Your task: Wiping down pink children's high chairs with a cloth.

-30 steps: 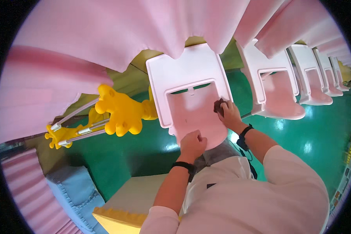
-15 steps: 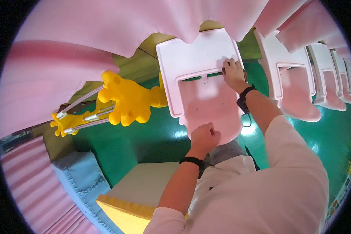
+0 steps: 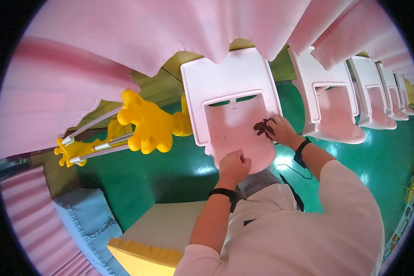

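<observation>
A small child's chair with a white tray top (image 3: 227, 76) and a pink seat (image 3: 234, 126) stands right in front of me. My right hand (image 3: 280, 130) is over the right side of the seat, its fingers closed on a crumpled dark brown cloth (image 3: 264, 127). Part of the cloth hangs out past the fingertips. At the seat's front left edge, my left hand (image 3: 234, 166) is curled into a fist, and nothing shows in it. Both wrists wear black bands.
More pink and white chairs (image 3: 326, 92) line up to the right. Yellow giraffe-shaped plastic pieces (image 3: 154, 122) with pale bars stand at left. Pink curtains (image 3: 165, 27) hang along the far side. A blue padded block (image 3: 85, 207) and a yellow-edged panel (image 3: 145, 253) are at lower left.
My right hand has come down from the white tray's right edge to the pink seat, bringing the dark cloth into plain sight. My left fist has stayed by the seat's front edge.
</observation>
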The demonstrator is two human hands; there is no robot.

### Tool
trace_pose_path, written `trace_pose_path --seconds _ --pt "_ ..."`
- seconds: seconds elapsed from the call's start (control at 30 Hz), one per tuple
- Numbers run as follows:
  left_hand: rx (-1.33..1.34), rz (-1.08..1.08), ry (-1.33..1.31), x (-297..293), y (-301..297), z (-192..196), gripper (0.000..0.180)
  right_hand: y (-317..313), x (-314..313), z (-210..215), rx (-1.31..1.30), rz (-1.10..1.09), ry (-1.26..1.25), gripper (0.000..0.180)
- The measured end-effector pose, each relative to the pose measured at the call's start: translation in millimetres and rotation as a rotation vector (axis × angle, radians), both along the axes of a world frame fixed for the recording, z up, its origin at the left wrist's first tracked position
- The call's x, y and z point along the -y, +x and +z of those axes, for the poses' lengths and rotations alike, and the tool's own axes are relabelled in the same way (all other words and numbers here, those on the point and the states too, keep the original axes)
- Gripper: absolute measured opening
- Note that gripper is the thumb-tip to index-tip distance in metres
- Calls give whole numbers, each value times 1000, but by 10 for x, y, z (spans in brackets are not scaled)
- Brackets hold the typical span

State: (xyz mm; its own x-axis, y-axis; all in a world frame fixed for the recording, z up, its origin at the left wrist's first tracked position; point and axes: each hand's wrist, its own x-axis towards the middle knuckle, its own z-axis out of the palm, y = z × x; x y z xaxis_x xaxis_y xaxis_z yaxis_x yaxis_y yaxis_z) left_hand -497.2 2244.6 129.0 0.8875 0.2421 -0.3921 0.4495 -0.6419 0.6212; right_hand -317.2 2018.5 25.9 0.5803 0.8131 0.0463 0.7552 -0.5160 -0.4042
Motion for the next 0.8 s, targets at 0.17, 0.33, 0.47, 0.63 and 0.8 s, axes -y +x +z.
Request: trace_pose_path --seconds 0.17,0.33,0.47,0.63,0.8 --pt "-21 12 -22 -5 3 -4 20 285 3 -62 95 105 6 25" --pt "-72 4 -33 -11 52 68 20 996 -247 -297 176 64 1 23" --pt "-29 20 -40 45 68 17 17 1715 -698 -350 271 -128 -18 25" --pt "22 31 -26 55 61 25 16 1465 -875 -372 230 -331 -17 28" --pt "-30 18 -17 -5 5 56 18 459 -436 -162 101 -277 35 31"
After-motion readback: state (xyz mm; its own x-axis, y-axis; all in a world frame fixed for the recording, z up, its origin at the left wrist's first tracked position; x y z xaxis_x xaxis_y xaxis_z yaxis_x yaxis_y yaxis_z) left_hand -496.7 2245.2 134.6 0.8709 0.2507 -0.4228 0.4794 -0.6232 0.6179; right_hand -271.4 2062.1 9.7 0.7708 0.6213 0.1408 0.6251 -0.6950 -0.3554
